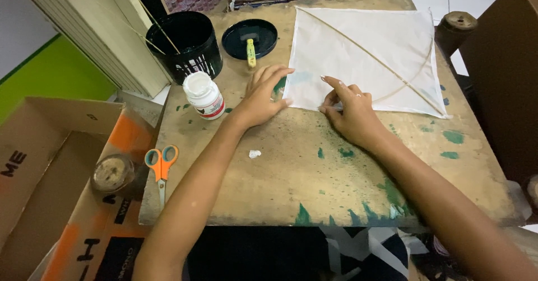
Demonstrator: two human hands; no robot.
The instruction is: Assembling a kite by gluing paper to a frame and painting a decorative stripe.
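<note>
A white paper kite [364,45] with thin bamboo sticks crossing it lies flat at the far side of a paint-stained wooden table [314,185]. My left hand [262,96] rests flat on the table, fingers spread, its fingertips pressing the kite's near left corner. My right hand [348,110] pinches the kite's near edge between thumb and fingers, the index finger stretched out on the paper.
A white glue bottle [204,95] stands left of my left hand. Behind it are a black bucket [188,44] with sticks and a black lid [249,37] holding a yellow tool. Orange scissors [161,166] lie at the table's left edge. Cardboard boxes [50,169] stand left.
</note>
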